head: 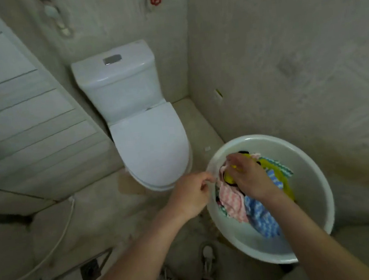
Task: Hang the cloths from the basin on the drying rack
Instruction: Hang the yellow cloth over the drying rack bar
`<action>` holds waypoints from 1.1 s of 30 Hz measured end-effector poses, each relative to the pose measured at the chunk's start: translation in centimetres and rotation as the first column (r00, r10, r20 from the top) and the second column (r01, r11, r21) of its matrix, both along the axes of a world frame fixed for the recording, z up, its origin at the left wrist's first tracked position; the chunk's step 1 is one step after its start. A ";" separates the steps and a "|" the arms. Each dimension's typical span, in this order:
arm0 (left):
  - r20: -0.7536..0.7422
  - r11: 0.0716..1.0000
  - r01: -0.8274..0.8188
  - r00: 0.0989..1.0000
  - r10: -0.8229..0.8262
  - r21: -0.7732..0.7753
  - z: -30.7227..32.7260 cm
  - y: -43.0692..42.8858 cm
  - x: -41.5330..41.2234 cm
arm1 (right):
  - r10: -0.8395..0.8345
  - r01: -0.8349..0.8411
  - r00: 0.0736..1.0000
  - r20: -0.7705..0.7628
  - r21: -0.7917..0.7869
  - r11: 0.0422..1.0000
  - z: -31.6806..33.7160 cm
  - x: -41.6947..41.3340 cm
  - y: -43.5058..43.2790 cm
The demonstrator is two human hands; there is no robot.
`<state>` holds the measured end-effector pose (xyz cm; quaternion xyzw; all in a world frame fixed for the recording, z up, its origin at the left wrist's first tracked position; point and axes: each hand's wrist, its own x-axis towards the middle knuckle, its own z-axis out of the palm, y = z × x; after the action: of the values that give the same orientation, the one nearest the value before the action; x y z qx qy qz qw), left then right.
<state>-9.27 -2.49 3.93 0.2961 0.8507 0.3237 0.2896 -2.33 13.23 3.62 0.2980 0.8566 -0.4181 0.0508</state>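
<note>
The cloths lie in a crumpled heap inside the white basin, bunched against its left inner wall. The basin sits on the floor close to the right-hand wall, just right of the toilet.

The right hand is down in the heap, its fingers curled round a yellow cloth near the top of the pile. A pink cloth and a blue cloth lie directly under and in front of that hand, touching it or nearly so. The left hand is just outside the basin's left rim with its fingers curled and thumb and forefinger brought together. Whether it pinches an edge of the pink cloth or holds nothing cannot be told.

The likeliest trouble is tangling. The yellow cloth runs beneath and between the others, so a quick lift would probably drag the pink or blue one over the rim and drop it on the stained floor. If the cloths are wet, they may also cling together and drip on the way across. A sideways pull against the wall of the basin could slide or tip it.

A metal frame shows at the floor's lower left edge, well apart from the basin. Whether this is the drying rack is not clear.
</note>
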 end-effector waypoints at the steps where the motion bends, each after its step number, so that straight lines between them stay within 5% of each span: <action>1: 0.005 0.999 0.036 0.999 -0.035 -0.016 -0.8 1.3 0.5 | -0.032 0.032 0.999 0.044 -0.009 0.999 -1.0 0.8 1.0; 6: 0.095 0.971 0.181 0.981 -0.167 -0.158 -5.7 6.3 3.0 | -0.070 0.034 0.964 0.256 0.142 0.989 -6.5 5.0 4.2; 10: 0.227 0.993 -0.092 0.968 0.105 -0.068 -9.8 9.2 3.2 | -0.032 -0.016 0.964 0.266 0.174 0.985 -8.6 6.2 5.4; 13: 0.348 0.968 -0.195 0.906 0.240 -0.160 -10.9 10.7 3.1 | 0.013 -0.087 0.944 0.330 0.210 0.974 -9.7 5.8 6.5; 16: 0.269 0.945 -0.255 0.914 0.304 -0.203 -13.0 11.2 3.1 | 0.010 -0.105 0.913 0.408 0.212 0.972 -11.1 5.6 6.9; 24: 0.191 0.920 -0.392 0.903 0.385 -0.001 -9.8 10.5 2.3 | -0.062 0.025 0.977 0.202 0.180 0.983 -8.7 5.9 8.9; 26: 0.182 0.895 -0.440 0.889 0.421 0.077 -8.0 9.9 1.5 | -0.120 0.116 0.993 0.005 0.231 0.966 -6.1 6.3 9.4; 27: 0.202 0.867 -0.482 0.868 0.454 0.126 -7.1 9.5 1.1 | -0.203 0.221 0.969 -0.140 0.123 0.968 -4.4 6.3 9.5; 28: 0.248 0.831 -0.527 0.841 0.480 0.177 -6.3 9.2 0.8 | -0.356 0.334 0.903 -0.242 -0.126 0.934 -2.9 6.3 9.7; 30: 0.335 0.778 -0.587 0.796 0.505 0.223 -4.9 8.7 0.4 | -0.672 0.414 0.722 -0.164 -0.676 0.610 -1.5 6.2 10.8; 32: 0.360 0.781 -0.578 0.799 0.482 0.237 -4.3 8.3 0.4 | -0.796 0.393 0.597 0.094 -0.900 0.189 -1.7 6.0 11.7; 33: 0.367 0.791 -0.564 0.806 0.464 0.237 -4.2 8.1 0.6 | -0.815 0.425 0.546 0.194 -0.903 0.070 -2.0 5.8 11.9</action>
<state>-8.71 5.66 -0.27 0.0449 0.7794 0.5702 0.2559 3.50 25.16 1.65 0.4814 0.2662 -0.8212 -0.1514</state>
